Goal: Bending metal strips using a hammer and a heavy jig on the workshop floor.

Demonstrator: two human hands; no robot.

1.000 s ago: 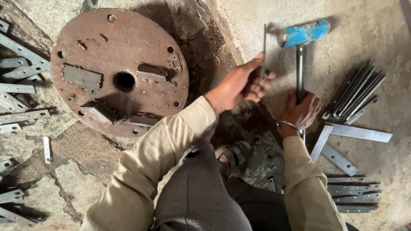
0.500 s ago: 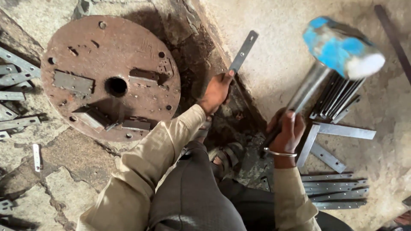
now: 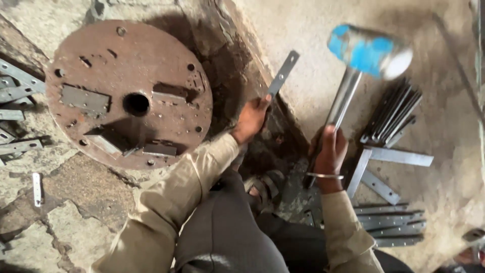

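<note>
The left hand [image 3: 251, 119] grips a flat metal strip [image 3: 283, 74] by its lower end; the right hand [image 3: 331, 149] is closed around a raised blue-headed hammer [image 3: 368, 51].

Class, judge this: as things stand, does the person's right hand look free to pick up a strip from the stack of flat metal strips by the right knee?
Probably not yet: the right hand grips the raised hammer, though the stack lies uncovered close below it.

1. cracked stone floor [image 3: 76, 222], paler and dusty on the right.
2. a rusty round steel plate [image 3: 129, 93] lies on it.
3. flat metal strips [image 3: 15, 93] lie scattered at left.
4. more metal strips [image 3: 391, 222] are stacked at right.
</note>
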